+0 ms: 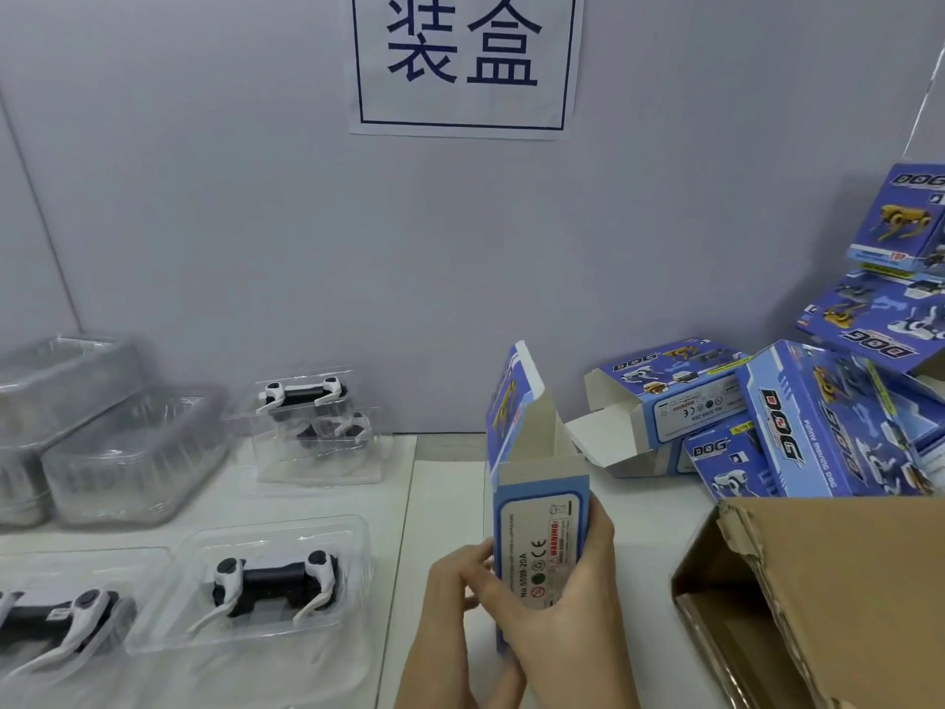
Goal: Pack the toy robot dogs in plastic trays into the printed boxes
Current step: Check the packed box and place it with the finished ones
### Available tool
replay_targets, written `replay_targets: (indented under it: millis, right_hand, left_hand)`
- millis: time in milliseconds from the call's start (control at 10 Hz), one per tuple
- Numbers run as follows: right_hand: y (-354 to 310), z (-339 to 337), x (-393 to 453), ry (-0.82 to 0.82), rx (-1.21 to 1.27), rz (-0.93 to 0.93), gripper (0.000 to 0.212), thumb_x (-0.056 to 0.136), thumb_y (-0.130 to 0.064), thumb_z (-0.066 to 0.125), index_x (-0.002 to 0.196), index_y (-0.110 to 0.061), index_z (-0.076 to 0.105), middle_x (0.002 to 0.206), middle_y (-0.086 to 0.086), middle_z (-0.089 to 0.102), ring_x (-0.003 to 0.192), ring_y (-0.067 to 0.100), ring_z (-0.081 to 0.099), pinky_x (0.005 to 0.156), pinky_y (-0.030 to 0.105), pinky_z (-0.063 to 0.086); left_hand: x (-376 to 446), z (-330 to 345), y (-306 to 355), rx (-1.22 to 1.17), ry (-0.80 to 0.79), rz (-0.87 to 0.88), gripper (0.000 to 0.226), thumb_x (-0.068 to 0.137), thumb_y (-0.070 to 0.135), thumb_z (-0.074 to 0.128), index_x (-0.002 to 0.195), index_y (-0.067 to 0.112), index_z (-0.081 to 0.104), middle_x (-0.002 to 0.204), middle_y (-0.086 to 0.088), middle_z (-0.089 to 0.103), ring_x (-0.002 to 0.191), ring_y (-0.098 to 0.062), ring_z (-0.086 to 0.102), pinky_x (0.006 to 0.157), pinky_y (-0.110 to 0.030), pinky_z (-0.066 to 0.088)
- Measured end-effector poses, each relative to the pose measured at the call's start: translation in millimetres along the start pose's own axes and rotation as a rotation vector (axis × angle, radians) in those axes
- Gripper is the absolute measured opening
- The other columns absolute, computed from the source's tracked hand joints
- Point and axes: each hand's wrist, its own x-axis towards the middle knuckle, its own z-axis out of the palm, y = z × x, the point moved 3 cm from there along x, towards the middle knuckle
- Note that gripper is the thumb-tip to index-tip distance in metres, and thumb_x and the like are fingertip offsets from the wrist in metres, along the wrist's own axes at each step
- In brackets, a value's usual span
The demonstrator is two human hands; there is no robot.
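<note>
Both hands hold one printed box (pixel 542 524) upright over the white desk (pixel 445 504), near the front centre. Its long axis runs up and down, and its open end points up and away toward the wall, with the top flap (pixel 511 396) standing raised. The white label panel with the warning print faces the camera. The right hand (pixel 557 606) wraps the box from below and from the right, its fingers (pixel 601 524) curled against the right side. The left hand (pixel 450 601) pinches the box's left edge, its fingers bent round it.

To the left lies a toy robot dog (pixel 276 580) in a clear plastic tray (pixel 358 534), its body lengthwise left to right. Another tray with a dog (pixel 56 621) lies further left, and a third (pixel 307 401) sits near the wall. A heap of printed boxes (pixel 797 427) lies at the right, behind a brown carton (pixel 838 580).
</note>
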Motion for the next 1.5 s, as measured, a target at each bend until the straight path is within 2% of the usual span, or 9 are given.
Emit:
replay_targets:
  millis: [200,400,600,900,1000,1100,1200,1300,1500]
  right_hand:
    - [5.5,-13.4,10.9,0.13,0.0,0.014,0.095,0.056,-0.045,0.094,0.137,-0.037,0.046,0.116,-0.011,0.05,0.112,0.004,0.054,0.077,0.018,0.05]
    - [-5.6,-39.8,33.1,0.028,0.297,0.142,0.069,0.066,-0.055,0.08,0.126,-0.05,0.047,0.097,0.001,0.077,0.093,0.015,0.075,0.079,0.029,0.055]
    - [-2.4,-43.2,33.7,-0.194,0.506,0.312,0.055,0.073,-0.056,0.084,0.122,-0.041,0.064,0.107,0.004,0.078,0.093,0.019,0.078,0.065,0.026,0.061]
    - [1.2,-35.5,31.4,-0.269,0.341,0.163,0.061,0.068,-0.068,0.084,0.122,-0.049,0.063,0.116,0.0,0.077,0.105,0.026,0.074,0.095,0.046,0.058]
    - [-2.9,-34.2,31.7,-0.173,0.187,0.054,0.035,0.075,-0.061,0.074,0.107,-0.063,0.06,0.088,-0.006,0.074,0.073,0.018,0.069,0.062,0.013,0.056]
    - [-1.2,-33.2,32.2,-0.085,0.144,-0.001,0.046,0.073,-0.055,0.073,0.115,-0.048,0.058,0.094,-0.023,0.074,0.076,-0.005,0.069,0.062,0.004,0.048]
    - [0.2,-31.5,32.1,-0.035,0.149,-0.017,0.049,0.078,-0.048,0.072,0.123,-0.039,0.056,0.1,-0.027,0.073,0.08,-0.007,0.068,0.063,0.002,0.048]
    - [-0.1,-31.3,32.7,-0.013,0.145,-0.006,0.051,0.076,-0.052,0.072,0.122,-0.042,0.055,0.096,-0.027,0.073,0.073,-0.007,0.068,0.059,0.004,0.049]
    - [1.2,-30.1,40.3,-0.073,0.197,-0.008,0.081,0.075,-0.034,0.078,0.147,-0.032,0.041,0.124,-0.012,0.07,0.101,-0.002,0.07,0.069,0.009,0.055]
  left_hand:
    - [86.0,-161.2,43.1,0.108,-0.18,0.259,0.06,0.081,0.0,0.057,0.135,0.027,0.063,0.139,0.005,0.061,0.13,-0.012,0.059,0.103,-0.037,0.053]
    - [86.4,-202.2,69.7,0.016,0.061,0.326,0.058,0.085,0.018,0.073,0.141,0.025,0.059,0.146,0.006,0.051,0.138,-0.014,0.051,0.104,-0.033,0.05]
    - [104.2,-225.1,67.0,-0.123,-0.053,0.014,0.092,0.077,0.063,0.076,0.155,0.049,0.029,0.148,0.027,0.051,0.137,0.001,0.051,0.111,-0.027,0.046]
    - [104.3,-224.7,65.2,-0.083,-0.34,-0.101,0.08,0.098,0.029,0.074,0.157,0.044,0.021,0.139,0.027,0.056,0.136,0.0,0.05,0.103,-0.021,0.05]
    - [103.2,-228.3,68.7,0.254,-0.377,-0.002,0.101,0.096,0.052,0.069,0.165,0.036,-0.003,0.163,0.031,0.025,0.149,0.012,0.021,0.124,-0.024,0.029]
    - [106.9,-246.4,76.2,0.345,-0.438,0.05,0.096,0.09,0.07,0.058,0.164,0.039,0.007,0.164,0.033,0.019,0.148,0.02,0.015,0.126,-0.02,0.02]
    - [116.0,-278.8,92.8,-0.048,-0.376,-0.007,0.056,0.1,0.057,0.051,0.152,0.038,0.045,0.152,0.022,0.054,0.143,0.005,0.043,0.122,-0.024,0.035]
    - [132.3,-323.4,87.5,0.177,-0.185,0.126,0.042,0.107,0.012,0.053,0.141,0.037,0.057,0.147,0.021,0.058,0.141,-0.003,0.049,0.12,-0.032,0.038]
    - [156.4,-370.0,28.7,1.096,-0.551,-0.31,0.081,0.093,0.031,0.064,0.158,0.044,0.017,0.166,0.016,0.021,0.158,-0.015,0.009,0.129,-0.04,0.0]
